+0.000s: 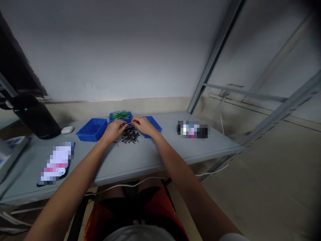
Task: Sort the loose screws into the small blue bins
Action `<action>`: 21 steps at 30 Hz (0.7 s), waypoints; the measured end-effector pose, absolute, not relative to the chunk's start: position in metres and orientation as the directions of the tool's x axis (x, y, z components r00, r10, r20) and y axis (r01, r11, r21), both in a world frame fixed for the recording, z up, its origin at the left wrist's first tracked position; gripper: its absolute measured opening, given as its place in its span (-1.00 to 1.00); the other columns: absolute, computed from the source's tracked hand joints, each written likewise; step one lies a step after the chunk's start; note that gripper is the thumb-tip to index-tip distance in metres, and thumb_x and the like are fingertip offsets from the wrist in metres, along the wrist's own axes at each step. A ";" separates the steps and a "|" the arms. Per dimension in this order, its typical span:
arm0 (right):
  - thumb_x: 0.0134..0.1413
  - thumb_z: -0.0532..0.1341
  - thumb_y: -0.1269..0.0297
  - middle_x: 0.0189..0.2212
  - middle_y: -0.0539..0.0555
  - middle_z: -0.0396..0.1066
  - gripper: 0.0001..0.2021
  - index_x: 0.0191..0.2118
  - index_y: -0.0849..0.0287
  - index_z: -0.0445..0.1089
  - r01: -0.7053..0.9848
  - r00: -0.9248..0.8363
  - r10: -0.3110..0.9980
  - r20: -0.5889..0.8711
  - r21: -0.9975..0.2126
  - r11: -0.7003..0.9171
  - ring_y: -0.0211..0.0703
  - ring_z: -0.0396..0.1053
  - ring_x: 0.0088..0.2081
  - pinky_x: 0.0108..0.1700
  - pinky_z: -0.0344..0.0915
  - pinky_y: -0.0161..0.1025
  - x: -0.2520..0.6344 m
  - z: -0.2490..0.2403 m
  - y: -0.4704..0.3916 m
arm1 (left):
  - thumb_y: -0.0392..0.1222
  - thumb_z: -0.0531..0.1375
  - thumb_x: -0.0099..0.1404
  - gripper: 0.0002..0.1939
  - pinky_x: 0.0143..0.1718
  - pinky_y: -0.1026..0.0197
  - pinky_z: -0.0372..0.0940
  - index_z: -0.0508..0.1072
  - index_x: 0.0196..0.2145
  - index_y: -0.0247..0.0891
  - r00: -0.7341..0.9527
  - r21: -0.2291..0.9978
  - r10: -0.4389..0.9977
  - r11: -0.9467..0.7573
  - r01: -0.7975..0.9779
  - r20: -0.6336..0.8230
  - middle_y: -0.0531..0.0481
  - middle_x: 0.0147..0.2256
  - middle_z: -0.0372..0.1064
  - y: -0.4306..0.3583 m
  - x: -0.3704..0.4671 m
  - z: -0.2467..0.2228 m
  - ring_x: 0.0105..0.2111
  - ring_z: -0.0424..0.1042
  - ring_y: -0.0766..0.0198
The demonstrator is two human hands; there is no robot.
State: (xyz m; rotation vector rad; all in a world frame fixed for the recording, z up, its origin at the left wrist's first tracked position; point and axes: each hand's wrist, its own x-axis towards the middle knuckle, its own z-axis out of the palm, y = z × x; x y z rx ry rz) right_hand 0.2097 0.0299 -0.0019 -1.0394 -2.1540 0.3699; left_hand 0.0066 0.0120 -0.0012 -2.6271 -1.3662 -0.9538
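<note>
Over a pile of dark screws [130, 135] on the grey table, my left hand [114, 130] and my right hand [144, 126] face each other, fingertips pinched. A thin shiny piece [128, 124] spans the small gap between them, its ends hidden by the fingers; its exact kind is too small to tell. Behind my hands stands a small blue bin [120, 119] of green pieces [120, 114]. Another blue bin [155, 124] sits partly hidden behind my right hand. To the left of my left hand is a blue bin [92, 130] with nothing visible inside.
On the left are a black bottle [37, 117], a white earphone case [67, 130], a blurred-out phone [56, 164] and part of a white device [12, 150]. A pixelated dark object [192, 130] lies to the right. A metal frame post [215, 57] rises at the table's right end.
</note>
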 end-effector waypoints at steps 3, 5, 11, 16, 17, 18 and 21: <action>0.22 0.11 0.25 -0.35 0.02 0.49 -0.83 -0.24 0.10 0.44 0.545 -0.438 0.757 0.484 -0.527 0.652 -0.23 0.38 -0.32 -0.24 0.23 -0.31 0.210 -0.003 0.030 | -0.10 0.09 0.37 -0.75 -0.16 0.15 0.29 0.50 -0.17 -0.25 0.415 0.248 0.728 -0.613 0.750 0.545 -0.09 -0.24 0.48 0.012 0.006 -0.001 -0.24 0.42 0.17; 0.21 0.12 0.27 -0.36 0.01 0.49 -0.84 -0.23 0.11 0.45 0.544 -0.444 0.753 0.485 -0.522 0.657 -0.24 0.38 -0.32 -0.24 0.23 -0.32 0.210 -0.002 0.030 | -0.11 0.09 0.37 -0.75 -0.16 0.15 0.29 0.51 -0.19 -0.26 0.406 0.258 0.721 -0.619 0.742 0.562 -0.10 -0.24 0.47 0.013 0.005 -0.001 -0.25 0.42 0.18; 0.24 0.09 0.31 -0.26 0.02 0.51 -0.80 -0.19 0.09 0.47 0.566 -0.482 0.746 0.460 -0.487 0.666 -0.21 0.40 -0.25 -0.17 0.23 -0.30 0.209 0.001 0.027 | -0.10 0.11 0.34 -0.77 -0.20 0.18 0.32 0.51 -0.22 -0.25 0.402 0.292 0.664 -0.683 0.669 0.631 -0.08 -0.29 0.46 0.011 0.010 0.000 -0.29 0.42 0.22; 0.24 0.09 0.34 -0.21 0.03 0.52 -0.77 -0.10 0.06 0.46 0.553 -0.511 0.731 0.453 -0.478 0.683 -0.20 0.41 -0.21 -0.13 0.24 -0.28 0.208 -0.001 0.027 | -0.14 0.10 0.30 -0.80 -0.27 0.21 0.33 0.46 -0.26 -0.29 0.363 0.389 0.683 -0.687 0.614 0.634 -0.07 -0.30 0.45 0.006 0.015 0.001 -0.33 0.42 0.24; 0.24 0.09 0.33 -0.24 0.03 0.52 -0.77 -0.09 0.07 0.46 0.555 -0.496 0.737 0.458 -0.486 0.675 -0.20 0.41 -0.24 -0.15 0.24 -0.28 0.208 -0.001 0.027 | -0.16 0.10 0.29 -0.81 -0.28 0.22 0.33 0.45 -0.27 -0.29 0.340 0.415 0.696 -0.675 0.611 0.632 -0.06 -0.30 0.45 0.006 0.015 0.001 -0.34 0.42 0.25; 0.23 0.09 0.32 -0.28 0.03 0.51 -0.77 -0.09 0.08 0.46 0.560 -0.478 0.746 0.464 -0.494 0.665 -0.21 0.41 -0.28 -0.18 0.24 -0.28 0.208 -0.001 0.027 | -0.18 0.10 0.27 -0.83 -0.29 0.23 0.33 0.44 -0.27 -0.30 0.316 0.438 0.711 -0.658 0.612 0.628 -0.05 -0.31 0.45 0.005 0.015 0.001 -0.35 0.43 0.26; 0.24 0.09 0.27 -0.35 0.02 0.50 -0.78 -0.12 0.09 0.47 0.571 -0.427 0.769 0.475 -0.517 0.637 -0.22 0.38 -0.35 -0.24 0.24 -0.28 0.209 0.002 0.024 | -0.20 0.11 0.26 -0.85 -0.30 0.24 0.33 0.42 -0.27 -0.29 0.264 0.467 0.752 -0.602 0.648 0.604 -0.02 -0.34 0.46 0.006 0.013 0.001 -0.39 0.43 0.28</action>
